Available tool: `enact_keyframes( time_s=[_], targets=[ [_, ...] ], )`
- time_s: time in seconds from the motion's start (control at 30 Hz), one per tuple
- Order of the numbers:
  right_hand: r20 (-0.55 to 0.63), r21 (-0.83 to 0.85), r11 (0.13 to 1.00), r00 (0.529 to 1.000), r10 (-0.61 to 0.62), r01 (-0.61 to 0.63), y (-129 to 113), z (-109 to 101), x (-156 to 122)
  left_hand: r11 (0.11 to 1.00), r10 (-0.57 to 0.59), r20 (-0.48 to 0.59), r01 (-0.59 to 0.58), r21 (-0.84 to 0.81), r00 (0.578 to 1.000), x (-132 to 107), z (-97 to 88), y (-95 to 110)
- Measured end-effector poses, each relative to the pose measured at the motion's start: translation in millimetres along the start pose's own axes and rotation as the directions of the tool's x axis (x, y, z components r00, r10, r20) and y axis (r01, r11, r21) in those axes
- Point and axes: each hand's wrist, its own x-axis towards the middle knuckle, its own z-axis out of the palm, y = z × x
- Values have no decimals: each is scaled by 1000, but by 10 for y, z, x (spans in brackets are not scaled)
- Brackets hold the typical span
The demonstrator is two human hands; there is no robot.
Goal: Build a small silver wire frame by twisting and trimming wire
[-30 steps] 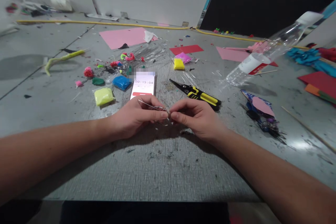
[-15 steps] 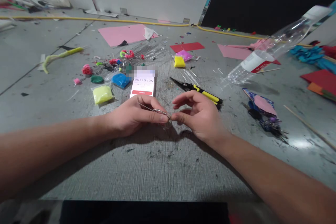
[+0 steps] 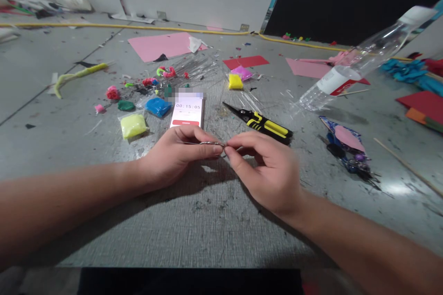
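A thin, silvery twisted wire (image 3: 206,143) lies across the fingers of my left hand (image 3: 185,150), pinched between thumb and forefinger. One straight end sticks out to the left over the hand. My right hand (image 3: 266,166) meets it at the fingertips, thumb and forefinger closed on the wire's right end. A small dark loop of wire shows just below the fingertips. Behind my hands lie a phone (image 3: 187,113) showing a timer and black-and-yellow pliers (image 3: 265,124), their jaws pointing up and left.
Clay packets in pale yellow (image 3: 133,126), blue (image 3: 158,107) and yellow (image 3: 236,81) lie beyond my left hand. A clear plastic bottle (image 3: 341,80) leans at the right, near a dark beaded ornament (image 3: 353,152) and a thin stick (image 3: 406,166). Pink paper (image 3: 162,46) lies farther back.
My right thumb and fingers have closed from a looser, more spread shape onto the wire's end. The wire has tilted to nearly level. My left hand keeps its pinch.
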Motion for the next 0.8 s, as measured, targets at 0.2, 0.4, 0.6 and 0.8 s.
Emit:
enact_keyframes(
  time_s=[0.2, 0.4, 0.6, 0.8],
  targets=[
    [-19, 33, 996, 996, 84, -83, -10, 11, -22, 1000, 18, -12, -18, 19, 1000, -18, -4, -30],
    [43, 235, 920, 949, 314, -315, 2, 34, -23, 999, 20, -26, -19, 31, 999, -21, 26, -35],
    [130, 549, 707, 881, 455, -446, 63, 100, -10, 1000, 18, -43, -18, 4, 999, -23, 42, -37],
    [130, 515, 738, 890, 436, -437, 44, 96, -20, 1000, -4, -31, 4, -1, 999, -12, 39, -34]
  ],
)
